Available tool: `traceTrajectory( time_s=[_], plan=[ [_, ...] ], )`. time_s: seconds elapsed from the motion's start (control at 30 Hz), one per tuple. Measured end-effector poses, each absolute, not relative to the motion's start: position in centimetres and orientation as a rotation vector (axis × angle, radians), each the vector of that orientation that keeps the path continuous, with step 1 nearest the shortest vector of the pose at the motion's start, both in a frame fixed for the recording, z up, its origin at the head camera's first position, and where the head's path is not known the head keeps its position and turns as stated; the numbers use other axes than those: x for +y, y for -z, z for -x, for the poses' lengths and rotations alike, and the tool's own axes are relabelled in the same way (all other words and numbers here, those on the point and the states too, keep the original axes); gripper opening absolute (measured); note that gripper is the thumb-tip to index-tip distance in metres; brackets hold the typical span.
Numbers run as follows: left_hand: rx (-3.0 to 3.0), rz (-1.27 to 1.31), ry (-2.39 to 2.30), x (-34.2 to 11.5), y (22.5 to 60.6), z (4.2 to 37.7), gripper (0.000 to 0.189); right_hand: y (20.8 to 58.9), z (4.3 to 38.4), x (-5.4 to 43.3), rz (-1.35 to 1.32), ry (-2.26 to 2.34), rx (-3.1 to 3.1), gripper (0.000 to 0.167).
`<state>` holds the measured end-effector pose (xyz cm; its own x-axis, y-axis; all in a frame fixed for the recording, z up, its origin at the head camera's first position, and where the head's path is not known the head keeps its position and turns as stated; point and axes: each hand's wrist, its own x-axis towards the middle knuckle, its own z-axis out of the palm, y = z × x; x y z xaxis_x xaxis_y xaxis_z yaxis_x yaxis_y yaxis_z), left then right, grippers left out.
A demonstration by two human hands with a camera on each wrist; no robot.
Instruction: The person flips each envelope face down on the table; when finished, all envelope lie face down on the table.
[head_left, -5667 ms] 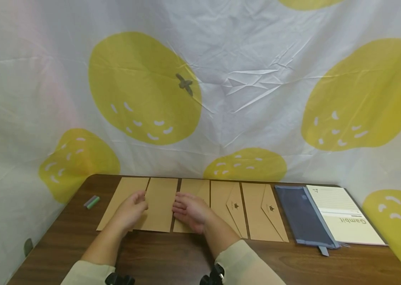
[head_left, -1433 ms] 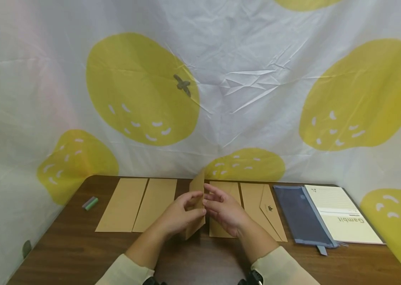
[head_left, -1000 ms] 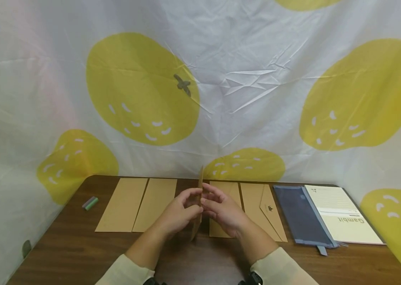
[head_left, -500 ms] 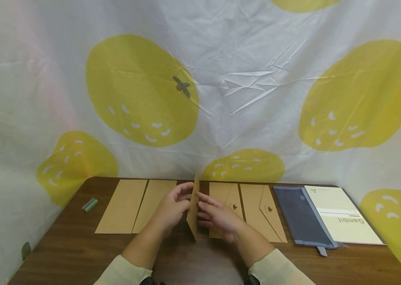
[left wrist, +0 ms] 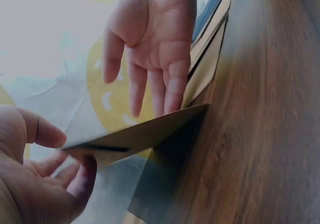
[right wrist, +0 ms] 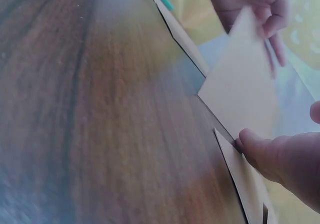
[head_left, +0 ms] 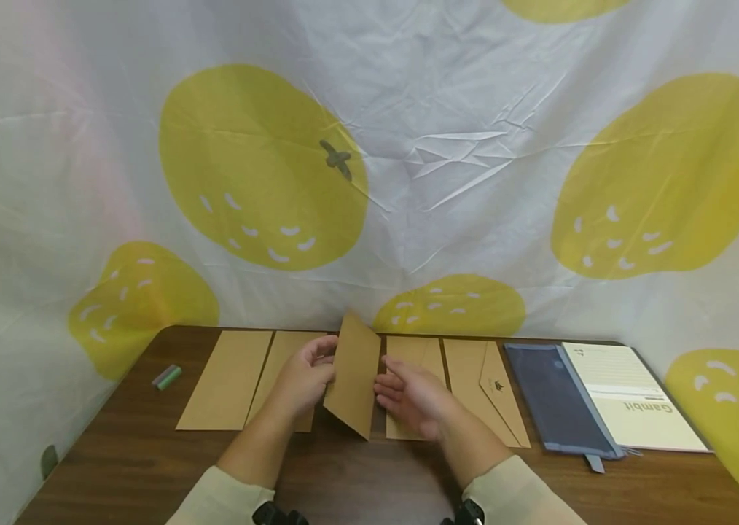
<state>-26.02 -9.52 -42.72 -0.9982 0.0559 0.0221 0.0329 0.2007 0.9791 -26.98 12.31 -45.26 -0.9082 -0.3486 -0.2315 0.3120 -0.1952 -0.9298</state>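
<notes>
My left hand (head_left: 304,379) pinches the left edge of a kraft paper envelope (head_left: 356,379), thumb on one face and fingers on the other. The envelope is tilted, its left side raised and its plain face turned toward the right. In the left wrist view the fingers (left wrist: 82,176) curl beneath its edge. Close by its right edge is my right hand (head_left: 415,397), palm turned inward and fingers extended. The right wrist view has a right fingertip (right wrist: 245,136) right at the envelope's low edge. Flat on either side lie plain envelopes (head_left: 225,379) and flap-side-up envelopes (head_left: 484,390).
On the right of the brown wooden table (head_left: 369,481) lie a dark blue mesh zip pouch (head_left: 556,394) and a cream notepad (head_left: 632,394) marked "Gambit". Two small sticks, green (head_left: 170,378) and grey, lie at far left. A fruit-print curtain (head_left: 442,197) hangs behind.
The middle envelope, flat at first, was lifted on edge between both hands. Now it leans over leftward with its plain face showing; my left hand moved left with it, and my right fingers straightened.
</notes>
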Motion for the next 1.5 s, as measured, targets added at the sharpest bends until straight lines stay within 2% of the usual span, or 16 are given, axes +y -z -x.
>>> traceTrajectory(
  time_s=[0.2, 0.43, 0.87, 1.03, 1.5],
  plan=[
    [2.54, -0.001, -1.837, -10.0, 43.5, 26.3, 0.061, 45.4, 27.3, 12.7, -0.005, 2.179, 1.651, 0.063],
    [2.581, 0.033, -1.664, -10.4, 44.4, 26.7, 0.064, 45.5, 27.7, 13.2, 0.001, 2.177, 1.679, 0.067],
    [2.56, -0.032, -1.649, -9.7, 45.0, 26.4, 0.06, 44.9, 28.0, 14.0, 0.057, 2.202, 1.694, 0.065],
    [2.494, -0.098, -1.813, -7.7, 44.4, 26.3, 0.053, 43.7, 28.7, 16.4, 0.069, 2.226, 1.753, 0.064],
    [2.31, -0.147, -1.96, 0.0, 44.0, 26.1, 0.056, 44.0, 27.8, 24.5, 0.039, 2.109, 1.901, 0.068]
  ],
)
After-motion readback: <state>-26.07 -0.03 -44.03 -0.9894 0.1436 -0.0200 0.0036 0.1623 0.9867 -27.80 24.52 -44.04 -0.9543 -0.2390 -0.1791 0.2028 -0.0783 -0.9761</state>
